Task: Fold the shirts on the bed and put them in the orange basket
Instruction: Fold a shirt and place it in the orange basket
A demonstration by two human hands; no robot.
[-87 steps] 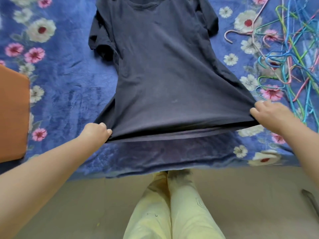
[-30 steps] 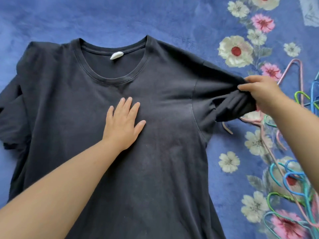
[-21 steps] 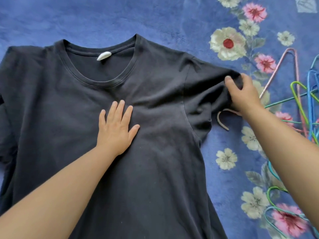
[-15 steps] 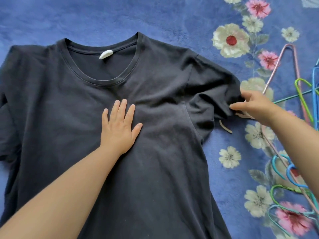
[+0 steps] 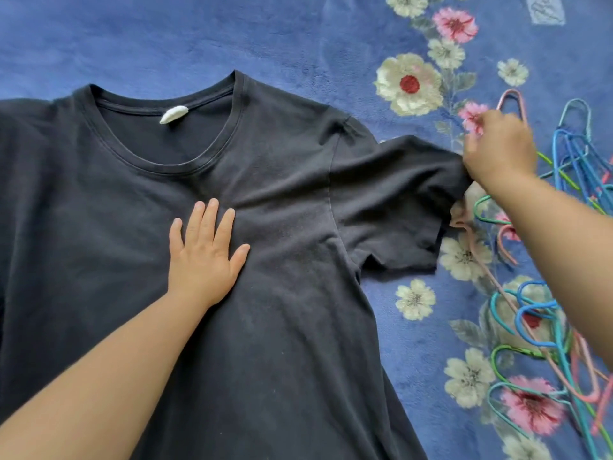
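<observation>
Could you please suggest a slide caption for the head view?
Left hand flat on the dark T-shirt while the right hand pulls its sleeve outward beside hangers.

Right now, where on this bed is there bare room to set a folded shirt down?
Bare blanket lies above the dark shirt collar, and a smaller patch sits between the shirt's side and the hangers. The right edge is crowded with hangers, by the right hand.

Soft, even daylight fills the view, bright without glare. Shadows are faint: a thin dark edge under the left hand and beneath the raised sleeve of the dark shirt. The right hand is smeared by motion blur. Wide-angle stretch bends the forearms near the lower corners.
</observation>
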